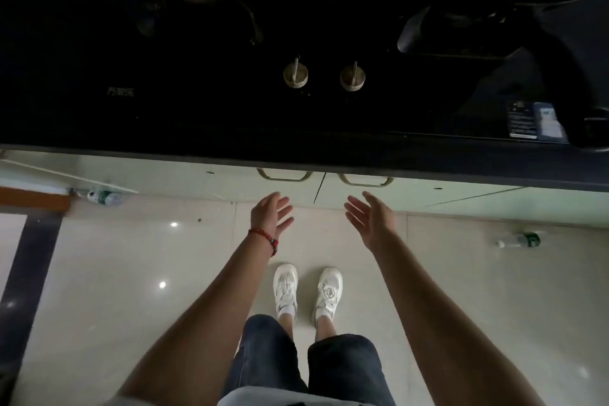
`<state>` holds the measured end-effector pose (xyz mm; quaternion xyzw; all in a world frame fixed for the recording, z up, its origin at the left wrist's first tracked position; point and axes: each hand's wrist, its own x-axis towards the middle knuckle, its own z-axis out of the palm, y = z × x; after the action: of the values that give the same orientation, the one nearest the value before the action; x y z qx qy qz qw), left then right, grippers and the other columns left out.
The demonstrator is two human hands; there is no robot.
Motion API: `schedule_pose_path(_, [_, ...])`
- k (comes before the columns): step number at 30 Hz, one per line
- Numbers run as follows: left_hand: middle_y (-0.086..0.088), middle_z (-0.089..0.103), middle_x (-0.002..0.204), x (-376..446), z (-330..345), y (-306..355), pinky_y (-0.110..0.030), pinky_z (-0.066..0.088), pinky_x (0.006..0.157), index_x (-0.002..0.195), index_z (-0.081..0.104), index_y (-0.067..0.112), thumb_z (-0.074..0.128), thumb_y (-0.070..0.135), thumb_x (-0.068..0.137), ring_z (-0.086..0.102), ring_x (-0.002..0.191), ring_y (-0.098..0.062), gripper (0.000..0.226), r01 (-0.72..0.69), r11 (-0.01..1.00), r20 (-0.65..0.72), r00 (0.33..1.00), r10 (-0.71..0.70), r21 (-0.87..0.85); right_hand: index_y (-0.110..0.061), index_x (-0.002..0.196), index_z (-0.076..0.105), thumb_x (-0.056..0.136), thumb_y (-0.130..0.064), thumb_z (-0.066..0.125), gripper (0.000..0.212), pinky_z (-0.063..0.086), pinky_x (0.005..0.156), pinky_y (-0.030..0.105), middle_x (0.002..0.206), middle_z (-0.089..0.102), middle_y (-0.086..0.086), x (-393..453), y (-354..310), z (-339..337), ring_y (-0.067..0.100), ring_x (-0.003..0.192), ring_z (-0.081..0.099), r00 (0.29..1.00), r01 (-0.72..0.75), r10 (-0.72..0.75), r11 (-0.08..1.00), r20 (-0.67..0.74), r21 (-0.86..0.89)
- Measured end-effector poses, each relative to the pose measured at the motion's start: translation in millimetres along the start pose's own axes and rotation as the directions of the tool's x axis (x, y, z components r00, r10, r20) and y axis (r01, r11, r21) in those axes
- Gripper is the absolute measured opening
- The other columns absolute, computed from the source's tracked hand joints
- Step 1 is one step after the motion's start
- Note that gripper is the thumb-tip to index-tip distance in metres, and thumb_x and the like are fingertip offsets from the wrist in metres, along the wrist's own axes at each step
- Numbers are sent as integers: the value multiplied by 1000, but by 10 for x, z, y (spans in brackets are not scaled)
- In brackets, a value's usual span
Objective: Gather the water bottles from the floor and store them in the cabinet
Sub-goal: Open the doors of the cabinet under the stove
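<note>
from the head view both the left hand (271, 212) and right hand (369, 217) are spread open and empty, just in front of the pale green cabinet doors (362, 189). one clear plastic water bottle with a green label (104, 197) lies on its side far left of the doors, against the cabinet base. another clear bottle (519, 240) lies far right, so each hand has its own nearer one.

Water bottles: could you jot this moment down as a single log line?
left hand open, empty | right hand open, empty | bottle on floor, far left | second bottle on floor, right | cabinet doors closed

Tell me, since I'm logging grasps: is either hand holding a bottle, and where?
Nothing is held: left hand and right hand are open, empty.
</note>
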<state>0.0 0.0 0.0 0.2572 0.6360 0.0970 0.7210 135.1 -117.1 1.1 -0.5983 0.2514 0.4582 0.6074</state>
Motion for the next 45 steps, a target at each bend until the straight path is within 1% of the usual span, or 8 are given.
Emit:
schedule_pose_path(8, [-6, 62, 104, 115, 266, 206, -34, 51, 78, 107, 53, 8, 47, 29, 93, 59, 101, -21, 26, 104, 947, 124, 990, -69, -304, -2, 116, 49, 95, -12, 42, 24, 46, 88, 34, 120, 58, 18, 151, -69, 299, 31, 120, 54, 989, -148, 136, 870, 60, 471])
schedule_pose_path(12, [-5, 61, 86, 134, 289, 220, -31, 51, 68, 81, 53, 10, 50, 23, 91, 61, 82, -17, 17, 110, 921, 129, 989, -66, -374, -4, 113, 50, 95, -14, 44, 21, 49, 78, 30, 93, 60, 9, 140, -37, 311, 26, 98, 61, 992, -125, 104, 857, 69, 500])
schedule_pose_path(17, [-4, 61, 87, 40, 166, 126, -32, 51, 76, 76, 52, 10, 48, 20, 93, 62, 90, -17, 21, 82, 936, 172, 985, -23, -343, -10, 87, 50, 95, -19, 43, 15, 48, 75, 30, 85, 56, 4, 43, 65, 165, 19, 90, 61, 992, -84, 41, 914, 116, 398])
schedule_pose_path(25, [-3, 60, 81, -153, -114, -196, -30, 51, 74, 72, 54, 11, 55, 19, 89, 62, 89, -15, 19, 72, 963, 137, 990, -37, -259, -13, 80, 51, 93, -37, 44, 29, 47, 88, 32, 73, 66, 1, -299, 373, -202, 17, 95, 60, 995, -2, -19, 977, 96, 215])
schedule_pose_path(28, [-5, 60, 87, -275, -261, -356, -31, 50, 73, 76, 54, 13, 55, 11, 87, 59, 97, -20, 12, 11, 982, 101, 995, 8, -186, -8, 100, 52, 92, -37, 45, 30, 43, 97, 37, 99, 56, 6, -374, 480, -310, 20, 104, 57, 995, 58, -64, 995, 76, 76])
schedule_pose_path(33, [-8, 61, 95, -425, -533, -584, -31, 47, 71, 98, 56, 7, 54, 1, 84, 54, 108, -25, 16, -23, 994, 62, 998, 30, -107, -3, 101, 49, 86, -33, 59, 35, 45, 94, 39, 95, 57, 6, -460, 635, -367, 24, 103, 54, 987, 138, -146, 984, -68, -115])
schedule_pose_path(37, [-3, 62, 89, -562, -750, -687, -29, 46, 71, 133, 40, 0, 62, 6, 81, 58, 91, -15, 57, 3, 995, 41, 999, 1, -95, 4, 118, 45, 79, -35, 67, 59, 50, 85, 34, 110, 58, 17, -517, 785, -551, 26, 102, 59, 975, 123, -152, 977, -165, -173])
schedule_pose_path(45, [2, 57, 78, -675, -970, -882, -24, 50, 64, 130, 41, 1, 69, 20, 77, 55, 72, -7, 62, -114, 959, -150, 976, 157, 260, -7, 110, 49, 83, -24, 63, 35, 51, 79, 37, 106, 60, 15, -772, 969, -1043, 25, 90, 60, 943, 163, -232, 948, -239, -274])
